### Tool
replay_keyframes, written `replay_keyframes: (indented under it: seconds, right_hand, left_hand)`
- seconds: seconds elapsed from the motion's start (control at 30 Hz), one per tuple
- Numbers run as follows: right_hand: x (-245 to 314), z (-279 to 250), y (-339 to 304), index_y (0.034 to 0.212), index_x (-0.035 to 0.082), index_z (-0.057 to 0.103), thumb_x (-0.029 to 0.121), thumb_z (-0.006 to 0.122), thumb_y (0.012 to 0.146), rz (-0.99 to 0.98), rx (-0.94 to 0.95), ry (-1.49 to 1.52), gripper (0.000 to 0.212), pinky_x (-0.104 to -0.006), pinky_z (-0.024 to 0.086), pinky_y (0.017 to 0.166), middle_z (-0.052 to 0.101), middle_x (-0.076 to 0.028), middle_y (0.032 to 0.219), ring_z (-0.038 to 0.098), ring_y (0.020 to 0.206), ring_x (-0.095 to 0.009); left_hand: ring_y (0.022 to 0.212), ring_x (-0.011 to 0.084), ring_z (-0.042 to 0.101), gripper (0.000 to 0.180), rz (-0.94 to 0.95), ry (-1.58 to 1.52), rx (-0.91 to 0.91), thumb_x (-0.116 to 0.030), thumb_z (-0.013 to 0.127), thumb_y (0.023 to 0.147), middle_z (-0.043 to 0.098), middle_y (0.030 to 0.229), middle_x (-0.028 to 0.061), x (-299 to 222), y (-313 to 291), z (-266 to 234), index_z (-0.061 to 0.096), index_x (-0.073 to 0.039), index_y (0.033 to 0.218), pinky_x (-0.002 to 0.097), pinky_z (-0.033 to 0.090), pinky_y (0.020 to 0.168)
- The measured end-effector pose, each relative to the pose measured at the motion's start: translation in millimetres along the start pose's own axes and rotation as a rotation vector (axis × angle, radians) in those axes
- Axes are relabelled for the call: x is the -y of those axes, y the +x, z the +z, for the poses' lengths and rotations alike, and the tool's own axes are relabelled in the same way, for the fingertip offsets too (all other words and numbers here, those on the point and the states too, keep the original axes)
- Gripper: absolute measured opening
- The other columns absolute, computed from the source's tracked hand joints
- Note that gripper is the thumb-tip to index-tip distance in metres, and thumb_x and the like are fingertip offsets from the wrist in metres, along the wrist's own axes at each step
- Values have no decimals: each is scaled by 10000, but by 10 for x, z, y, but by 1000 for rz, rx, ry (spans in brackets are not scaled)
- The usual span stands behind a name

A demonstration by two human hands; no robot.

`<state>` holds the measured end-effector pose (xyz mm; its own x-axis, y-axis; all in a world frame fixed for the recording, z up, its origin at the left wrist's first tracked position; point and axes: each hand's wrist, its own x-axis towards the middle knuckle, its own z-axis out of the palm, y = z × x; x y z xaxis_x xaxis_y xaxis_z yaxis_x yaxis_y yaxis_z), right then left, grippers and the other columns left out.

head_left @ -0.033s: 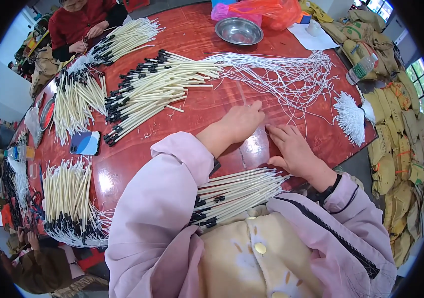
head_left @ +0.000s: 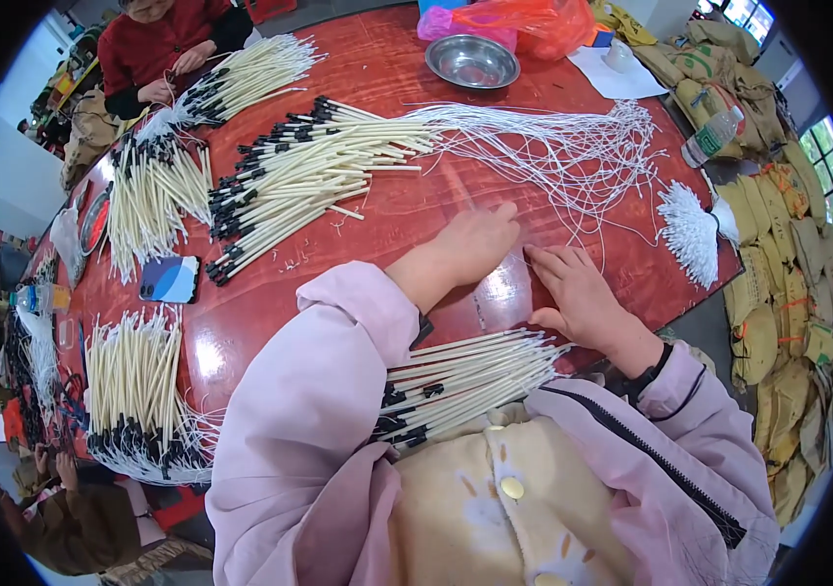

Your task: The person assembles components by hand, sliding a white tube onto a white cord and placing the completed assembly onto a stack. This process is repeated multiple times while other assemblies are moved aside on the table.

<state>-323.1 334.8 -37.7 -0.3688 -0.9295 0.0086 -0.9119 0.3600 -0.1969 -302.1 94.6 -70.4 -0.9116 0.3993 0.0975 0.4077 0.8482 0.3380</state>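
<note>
My left hand (head_left: 480, 239) is curled over the red tabletop, its fingers bent together; whatever they hold, if anything, is hidden. Just to its right, my right hand (head_left: 581, 298) rests on the table with fingers extended and thumb apart, and nothing visible in it. Between the hands and my body lies a bundle of cream tubes (head_left: 475, 376) with black ends at the left and white tips at the right. Beyond my hands sits a larger pile of cream tubes (head_left: 324, 176) with black ends. White cords (head_left: 553, 156) trail rightward from that pile.
More tube bundles (head_left: 133, 376) lie at the left, near a phone (head_left: 169, 280). A metal bowl (head_left: 472, 62), plastic bags (head_left: 543, 24) and a bottle (head_left: 712, 137) stand along the far side. A white cord bundle (head_left: 688, 234) is at right, near stacked sacks (head_left: 768, 283). A co-worker (head_left: 158, 54) handles strands.
</note>
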Motion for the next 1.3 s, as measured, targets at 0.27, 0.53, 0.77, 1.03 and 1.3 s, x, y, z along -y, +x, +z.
replay_keyframes:
  seconds: [0.27, 0.53, 0.77, 1.03, 1.3]
  right_hand:
    - [-5, 46, -43, 1341, -144, 536, 619, 642, 809, -73, -51, -71, 936, -467, 307, 1144, 480, -194, 1499, 446, 1311, -349]
    - [-71, 78, 127, 1338, -175, 516, 777, 413, 871, -143, 7, -97, 1065, -505, 298, 1156, 411, -200, 1560, 409, 1342, -399]
    - [30, 143, 407, 1360, -170, 497, 777, 403, 883, -216, -6, -78, 1065, -509, 287, 1167, 406, -202, 1562, 399, 1351, -410]
    - [42, 77, 423, 1407, -146, 465, 799, 376, 892, -194, 24, 37, 1080, -510, 295, 1165, 406, -221, 1556, 393, 1357, -426]
    - [44, 83, 462, 1409, -138, 468, 795, 385, 900, -178, 26, 120, 1067, -506, 325, 1150, 425, -219, 1545, 405, 1359, -425]
  left_hand:
    - [819, 409, 683, 162, -374, -164, -56, -171, 582, 947, 683, 960, 201, -304, -648, -148, 610, -13, 974, 531, 514, 711]
    - [568, 211, 636, 156, -939, -853, -340, -126, 669, 931, 649, 681, 125, -113, -1813, -486, 702, 25, 912, 376, 493, 551]
    - [676, 316, 716, 231, -1058, -373, -276, -240, 738, 866, 702, 721, 181, -193, -2413, -358, 739, -10, 889, 415, 561, 639]
    - [834, 390, 691, 324, -866, 170, -118, -355, 704, 870, 701, 852, 189, 354, -2038, -1057, 710, -31, 865, 500, 548, 727]
    - [939, 337, 691, 124, -680, 505, -362, -159, 658, 870, 673, 1007, 160, 1510, -823, -995, 698, -73, 950, 464, 567, 770]
